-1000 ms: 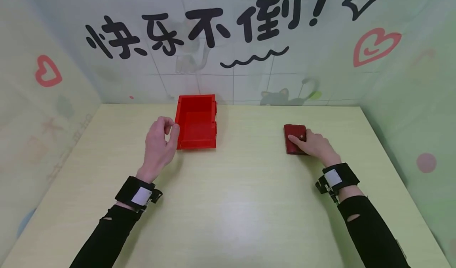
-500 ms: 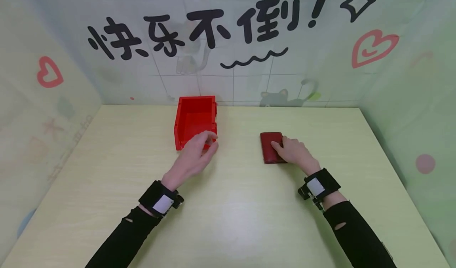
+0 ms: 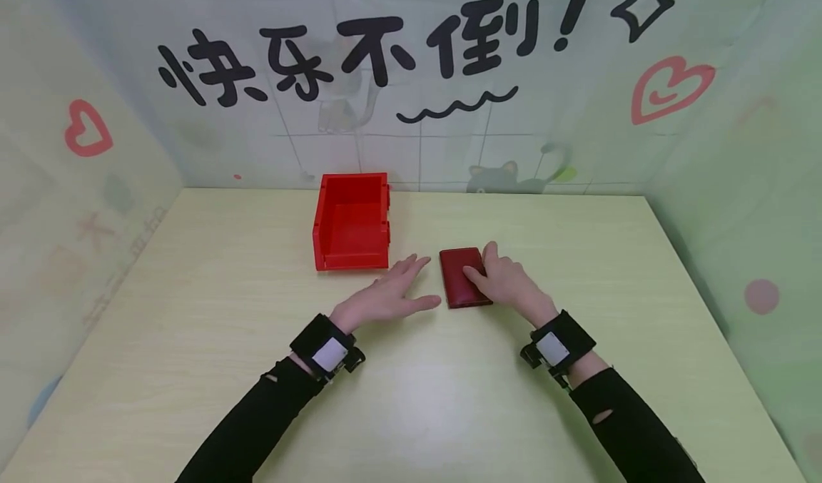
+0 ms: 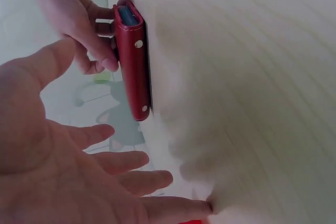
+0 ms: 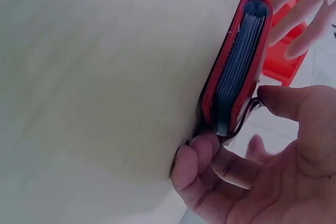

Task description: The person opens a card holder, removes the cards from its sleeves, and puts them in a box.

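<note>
A dark red wallet (image 3: 459,277) lies flat on the pale wood table (image 3: 212,312), just right of centre. My right hand (image 3: 509,283) grips its right side, thumb on the top face and fingers curled at its edge (image 5: 205,161). The wallet (image 5: 237,72) shows blue-grey card slots at its open end. My left hand (image 3: 392,294) lies open with spread fingers just left of the wallet (image 4: 132,61), close to it but apart. A red open-top bin (image 3: 351,220) stands behind the left hand.
Decorated walls close the table in at the back and on both sides. The bin (image 5: 281,40) stands a short way beyond the wallet, toward the back wall.
My right hand has slid the wallet leftward and nearer, from the right side toward the centre. My left hand left the bin's side and moved right, spreading open beside the wallet.
</note>
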Motion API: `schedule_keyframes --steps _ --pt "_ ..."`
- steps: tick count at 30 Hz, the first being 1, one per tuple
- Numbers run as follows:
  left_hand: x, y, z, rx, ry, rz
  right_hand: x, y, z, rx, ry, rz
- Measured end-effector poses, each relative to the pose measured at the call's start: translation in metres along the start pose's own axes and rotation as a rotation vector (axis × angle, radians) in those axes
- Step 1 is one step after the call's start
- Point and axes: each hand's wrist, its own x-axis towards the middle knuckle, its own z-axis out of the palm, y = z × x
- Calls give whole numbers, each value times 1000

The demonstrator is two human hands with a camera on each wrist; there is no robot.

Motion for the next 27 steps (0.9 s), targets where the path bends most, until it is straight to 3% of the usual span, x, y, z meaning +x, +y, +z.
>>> schedule_keyframes --steps 4,11,15,19,23,27 --pt "10 1 6 17 -36 -60 -3 -13 8 -75 -3 -89" --pt "31 -9 22 82 -34 -46 -6 -32 20 -250 18 -245" --pt "40 -22 32 165 -51 -66 -7 -36 24 -276 39 -258" --pt "46 -28 36 277 -109 -114 -8 -36 24 -265 38 -237" --pt "49 -24 35 350 -173 -189 -10 -34 22 -251 15 -251" --pt "49 -17 35 342 -185 -235 -10 -31 19 -236 -9 -275"
